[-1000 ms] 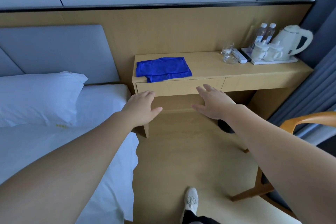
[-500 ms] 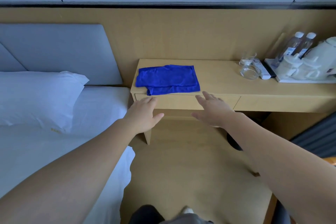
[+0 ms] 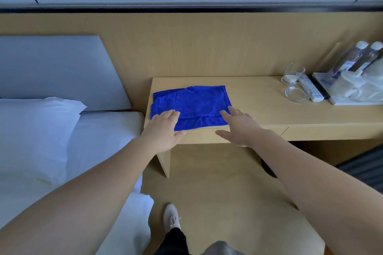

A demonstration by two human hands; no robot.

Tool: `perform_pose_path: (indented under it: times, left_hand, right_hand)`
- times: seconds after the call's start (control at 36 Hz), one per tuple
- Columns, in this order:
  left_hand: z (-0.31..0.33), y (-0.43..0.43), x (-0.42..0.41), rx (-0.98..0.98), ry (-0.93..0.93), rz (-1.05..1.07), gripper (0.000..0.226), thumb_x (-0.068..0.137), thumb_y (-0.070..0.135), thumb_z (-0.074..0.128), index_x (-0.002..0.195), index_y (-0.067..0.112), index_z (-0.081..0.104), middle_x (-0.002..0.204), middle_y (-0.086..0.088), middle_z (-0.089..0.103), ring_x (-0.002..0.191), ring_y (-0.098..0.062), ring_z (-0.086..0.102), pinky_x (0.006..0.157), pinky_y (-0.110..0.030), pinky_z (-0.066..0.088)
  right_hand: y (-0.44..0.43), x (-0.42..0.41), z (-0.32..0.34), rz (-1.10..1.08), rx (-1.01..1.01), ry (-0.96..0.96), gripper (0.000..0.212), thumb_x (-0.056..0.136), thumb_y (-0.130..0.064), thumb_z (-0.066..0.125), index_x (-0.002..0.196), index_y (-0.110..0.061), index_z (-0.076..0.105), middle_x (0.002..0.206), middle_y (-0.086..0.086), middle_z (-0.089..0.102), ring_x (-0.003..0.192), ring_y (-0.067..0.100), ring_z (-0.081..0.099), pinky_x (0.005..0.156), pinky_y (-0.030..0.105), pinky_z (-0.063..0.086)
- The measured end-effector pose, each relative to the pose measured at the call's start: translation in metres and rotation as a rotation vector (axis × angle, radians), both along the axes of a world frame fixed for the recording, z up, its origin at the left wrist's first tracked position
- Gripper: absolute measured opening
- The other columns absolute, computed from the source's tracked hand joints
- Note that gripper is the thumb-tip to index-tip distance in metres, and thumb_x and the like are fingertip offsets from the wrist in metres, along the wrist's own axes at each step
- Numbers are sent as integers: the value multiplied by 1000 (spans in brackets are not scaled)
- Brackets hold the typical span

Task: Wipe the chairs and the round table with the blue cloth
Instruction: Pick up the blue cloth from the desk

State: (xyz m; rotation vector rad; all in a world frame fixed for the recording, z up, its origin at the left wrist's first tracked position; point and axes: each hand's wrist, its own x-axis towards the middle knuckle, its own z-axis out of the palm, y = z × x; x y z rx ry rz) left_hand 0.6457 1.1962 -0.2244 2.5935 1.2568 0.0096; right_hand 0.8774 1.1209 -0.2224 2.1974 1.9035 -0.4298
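Both hands, left hand (image 3: 163,128) and right hand (image 3: 238,125), are reaching open-palmed over the cloth (image 3: 190,105) on the worktop (image 3: 259,109); pinching and lifting it comes next.

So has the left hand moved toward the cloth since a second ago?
Yes. The left hand has gone forward, from in front of the desk's drawer face to over its front edge, fingers now over the blue cloth's near-left corner.

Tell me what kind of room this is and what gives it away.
Most likely a hotel guest room. A made bed with a white pillow sits beside a wall-mounted wooden desk that holds a tray with bottled water, white cups and drinking glasses.
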Motion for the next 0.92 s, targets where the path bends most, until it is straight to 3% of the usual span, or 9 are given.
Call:
perform_pose_path:
  times: [0.11, 0.53, 0.92]
  left_hand:
    - [-8, 48, 3, -17, 7, -25, 68, 95, 45, 45, 149, 12, 21, 155, -3, 24, 141, -20, 22, 114, -37, 21]
    - [-53, 157, 30, -83, 87, -145, 67, 96, 45, 42, 149, 12, 19, 156, -5, 22, 143, -20, 19, 115, -36, 19]
    - [-94, 203, 73, -131, 230, -52, 68, 97, 44, 41, 151, 13, 12, 159, -9, 9, 145, -24, 10, 118, -39, 13]
  right_hand:
    - [39, -3, -5, -44, -31, 3, 76, 96, -60, 37, 155, -20, 10, 162, 11, 7, 148, 25, 14, 118, 41, 21]
    - [118, 6, -33, -165, -157, 30, 74, 97, -59, 37, 155, -22, 9, 163, 11, 3, 148, 26, 13, 118, 39, 19]
    - [203, 57, -93, 90, -247, 17, 77, 96, -61, 36, 156, -22, 7, 163, 13, -6, 148, 32, 7, 118, 47, 19]
